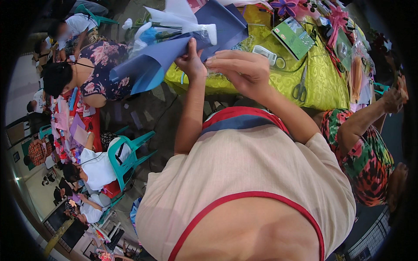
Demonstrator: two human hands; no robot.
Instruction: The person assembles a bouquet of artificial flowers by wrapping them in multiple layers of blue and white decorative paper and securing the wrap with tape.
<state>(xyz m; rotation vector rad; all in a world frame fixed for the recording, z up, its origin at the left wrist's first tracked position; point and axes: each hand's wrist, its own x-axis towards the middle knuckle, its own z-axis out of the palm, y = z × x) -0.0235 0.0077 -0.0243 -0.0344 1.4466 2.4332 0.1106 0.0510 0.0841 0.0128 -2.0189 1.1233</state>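
Observation:
A bouquet wrapped in blue paper [150, 65] and white sheets [176, 14] is tilted above the table's near left edge. My left hand [193, 64] grips its blue wrap from below, thumb pointing up. Thin dark stems lead to a white block [210, 34] with a shiny, clear-looking cover. Close beside the left hand, my right hand [248, 71] has its fingers drawn together at the lower edge of the wrap. Whatever lies between those fingertips is too small to make out. Pale blue and white flower pieces [148, 35] show at the bouquet's left end.
On the yellow-green tablecloth [322, 82] lie scissors [300, 90], a tape roll [280, 63], a white device [264, 54] and a green printed box [294, 38]. Craft materials crowd the far right. A person [363, 152] is close at right; others and a green chair [126, 152] are at left.

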